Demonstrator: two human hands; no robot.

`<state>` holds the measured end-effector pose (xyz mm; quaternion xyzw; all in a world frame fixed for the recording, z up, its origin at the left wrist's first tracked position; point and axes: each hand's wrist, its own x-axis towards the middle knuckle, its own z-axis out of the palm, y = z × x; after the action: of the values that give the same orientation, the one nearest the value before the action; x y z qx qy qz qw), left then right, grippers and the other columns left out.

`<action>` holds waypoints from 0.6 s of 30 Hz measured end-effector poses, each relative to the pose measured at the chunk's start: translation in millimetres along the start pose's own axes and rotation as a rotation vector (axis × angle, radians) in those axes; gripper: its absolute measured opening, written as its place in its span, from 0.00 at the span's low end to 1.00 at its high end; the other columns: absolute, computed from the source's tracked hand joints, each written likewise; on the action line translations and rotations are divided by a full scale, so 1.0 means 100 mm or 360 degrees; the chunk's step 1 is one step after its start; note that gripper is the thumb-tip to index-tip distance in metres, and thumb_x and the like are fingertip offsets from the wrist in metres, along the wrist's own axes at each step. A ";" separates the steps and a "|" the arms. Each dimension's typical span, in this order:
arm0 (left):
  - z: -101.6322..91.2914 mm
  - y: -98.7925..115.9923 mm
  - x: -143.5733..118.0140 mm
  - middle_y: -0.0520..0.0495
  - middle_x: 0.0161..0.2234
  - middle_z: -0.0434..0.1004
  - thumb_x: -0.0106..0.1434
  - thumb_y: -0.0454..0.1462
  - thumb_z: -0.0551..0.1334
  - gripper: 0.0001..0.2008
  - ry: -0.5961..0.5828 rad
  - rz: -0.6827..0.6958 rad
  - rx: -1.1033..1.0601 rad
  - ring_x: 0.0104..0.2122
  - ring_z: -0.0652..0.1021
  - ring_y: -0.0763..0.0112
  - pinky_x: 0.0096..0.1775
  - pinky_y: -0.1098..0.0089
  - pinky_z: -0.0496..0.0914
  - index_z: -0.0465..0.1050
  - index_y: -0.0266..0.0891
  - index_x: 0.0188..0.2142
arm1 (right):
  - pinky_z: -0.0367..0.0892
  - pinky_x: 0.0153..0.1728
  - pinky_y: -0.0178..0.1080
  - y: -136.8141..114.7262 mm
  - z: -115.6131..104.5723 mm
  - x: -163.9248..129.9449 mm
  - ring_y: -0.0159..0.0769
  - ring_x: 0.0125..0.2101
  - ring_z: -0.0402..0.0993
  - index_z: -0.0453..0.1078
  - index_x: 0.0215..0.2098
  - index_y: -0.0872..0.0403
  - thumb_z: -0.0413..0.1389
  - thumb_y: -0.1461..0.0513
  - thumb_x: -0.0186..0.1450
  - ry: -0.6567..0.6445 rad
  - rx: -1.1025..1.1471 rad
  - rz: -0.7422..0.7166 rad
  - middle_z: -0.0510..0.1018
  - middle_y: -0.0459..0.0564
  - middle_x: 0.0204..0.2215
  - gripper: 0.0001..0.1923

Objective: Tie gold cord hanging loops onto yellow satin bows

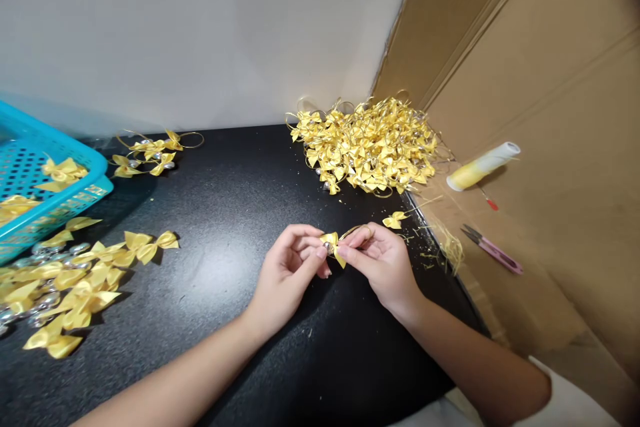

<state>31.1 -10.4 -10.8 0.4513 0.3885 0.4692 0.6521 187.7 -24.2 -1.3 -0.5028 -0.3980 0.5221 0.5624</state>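
Observation:
My left hand (289, 270) and my right hand (383, 263) meet over the middle of the black table (225, 213). Together they pinch one small yellow ribbon bow (331, 243) with a silver bead at its centre. A thin gold thread loop (361, 229) curls over my right fingers. One loose bow (394, 219) lies just beyond my right hand.
A big heap of finished bows with gold loops (367, 145) sits at the back right. Plain bows and silver beads (70, 283) are scattered at the left beside a blue basket (35, 180). On the cardboard (550, 147) lie a thread spool (481, 165) and pink snips (493, 249).

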 end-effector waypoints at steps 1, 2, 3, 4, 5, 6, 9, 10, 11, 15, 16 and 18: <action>0.00 0.00 -0.01 0.53 0.30 0.76 0.61 0.37 0.66 0.08 -0.0015 0.0009 0.0034 0.23 0.75 0.78 0.29 0.76 0.72 0.72 0.41 0.40 | 0.74 0.33 0.38 0.00 0.00 0.00 0.33 0.29 0.77 0.69 0.23 0.52 0.68 0.62 0.52 0.0004 0.0000 0.0002 0.78 0.45 0.25 0.11; 0.00 0.01 -0.01 0.53 0.29 0.76 0.62 0.37 0.65 0.07 -0.0025 0.0021 0.0090 0.24 0.76 0.78 0.29 0.76 0.72 0.73 0.40 0.40 | 0.74 0.33 0.37 0.00 0.00 0.00 0.33 0.29 0.77 0.69 0.23 0.52 0.68 0.62 0.52 0.0006 -0.0001 0.0004 0.78 0.45 0.25 0.11; 0.00 0.02 -0.01 0.53 0.29 0.76 0.62 0.36 0.65 0.06 -0.0024 0.0032 0.0150 0.24 0.75 0.78 0.29 0.77 0.72 0.74 0.40 0.39 | 0.74 0.33 0.37 0.00 0.00 0.00 0.33 0.29 0.76 0.69 0.23 0.52 0.68 0.62 0.52 0.0009 -0.0002 0.0004 0.78 0.45 0.25 0.11; 0.00 0.03 -0.01 0.53 0.28 0.76 0.62 0.36 0.64 0.05 -0.0015 0.0043 0.0202 0.24 0.75 0.79 0.29 0.77 0.72 0.75 0.39 0.39 | 0.74 0.32 0.37 0.00 0.00 0.00 0.33 0.29 0.76 0.69 0.23 0.52 0.68 0.63 0.52 0.0015 -0.0002 0.0003 0.78 0.45 0.25 0.11; 0.00 0.03 -0.01 0.53 0.27 0.76 0.62 0.35 0.64 0.05 -0.0001 0.0048 0.0244 0.24 0.75 0.79 0.29 0.77 0.72 0.76 0.39 0.38 | 0.74 0.32 0.36 0.00 0.01 -0.01 0.32 0.28 0.76 0.69 0.23 0.52 0.68 0.63 0.52 0.0019 -0.0001 0.0002 0.78 0.45 0.24 0.10; 0.00 0.04 -0.01 0.53 0.26 0.76 0.62 0.35 0.64 0.05 0.0013 0.0050 0.0273 0.24 0.74 0.79 0.29 0.78 0.71 0.77 0.39 0.38 | 0.74 0.32 0.36 0.00 0.02 -0.01 0.32 0.28 0.76 0.69 0.23 0.52 0.68 0.63 0.52 0.0017 0.0001 -0.0001 0.78 0.45 0.24 0.10; 0.01 0.05 -0.02 0.53 0.24 0.76 0.61 0.35 0.65 0.04 0.0052 0.0050 0.0286 0.23 0.74 0.79 0.28 0.77 0.71 0.78 0.38 0.35 | 0.75 0.32 0.37 0.00 0.03 -0.03 0.33 0.28 0.77 0.69 0.23 0.52 0.67 0.64 0.52 0.0021 -0.0020 -0.0043 0.78 0.45 0.24 0.10; 0.02 0.06 -0.02 0.53 0.24 0.76 0.60 0.35 0.65 0.03 0.0062 0.0051 0.0279 0.22 0.73 0.79 0.28 0.77 0.71 0.78 0.38 0.35 | 0.75 0.32 0.37 0.00 0.04 -0.04 0.34 0.29 0.78 0.69 0.23 0.52 0.66 0.64 0.53 0.0025 -0.0056 -0.0076 0.78 0.45 0.24 0.10; 0.02 0.06 -0.02 0.53 0.24 0.76 0.59 0.34 0.66 0.03 0.0071 0.0057 0.0272 0.22 0.73 0.78 0.27 0.77 0.71 0.78 0.38 0.34 | 0.75 0.32 0.37 0.00 0.04 -0.05 0.35 0.30 0.78 0.69 0.23 0.51 0.66 0.64 0.54 0.0030 -0.0111 -0.0125 0.78 0.46 0.24 0.09; 0.02 0.05 -0.04 0.53 0.23 0.76 0.58 0.35 0.67 0.03 0.0082 0.0060 0.0263 0.22 0.74 0.77 0.27 0.76 0.71 0.76 0.38 0.32 | 0.75 0.32 0.38 0.00 0.03 -0.09 0.36 0.30 0.79 0.70 0.22 0.50 0.63 0.66 0.58 0.0049 -0.0447 -0.0438 0.80 0.47 0.26 0.10; 0.01 0.05 -0.04 0.53 0.23 0.75 0.59 0.36 0.67 0.04 0.0070 0.0048 0.0249 0.22 0.74 0.77 0.27 0.76 0.71 0.76 0.38 0.33 | 0.75 0.32 0.39 0.00 0.02 -0.09 0.36 0.30 0.79 0.70 0.22 0.50 0.63 0.66 0.58 0.0055 -0.0526 -0.0528 0.80 0.47 0.26 0.10; 0.01 0.05 -0.03 0.53 0.24 0.76 0.59 0.37 0.67 0.05 0.0043 0.0021 0.0202 0.21 0.75 0.77 0.26 0.76 0.71 0.75 0.38 0.34 | 0.75 0.32 0.39 -0.01 0.01 -0.10 0.35 0.28 0.79 0.71 0.22 0.49 0.63 0.67 0.58 0.0075 -0.0644 -0.0670 0.81 0.46 0.26 0.10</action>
<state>29.6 -13.2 -5.8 0.4880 0.4232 0.4539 0.6137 185.1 -34.1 0.7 -0.5231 -0.5765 0.2922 0.5556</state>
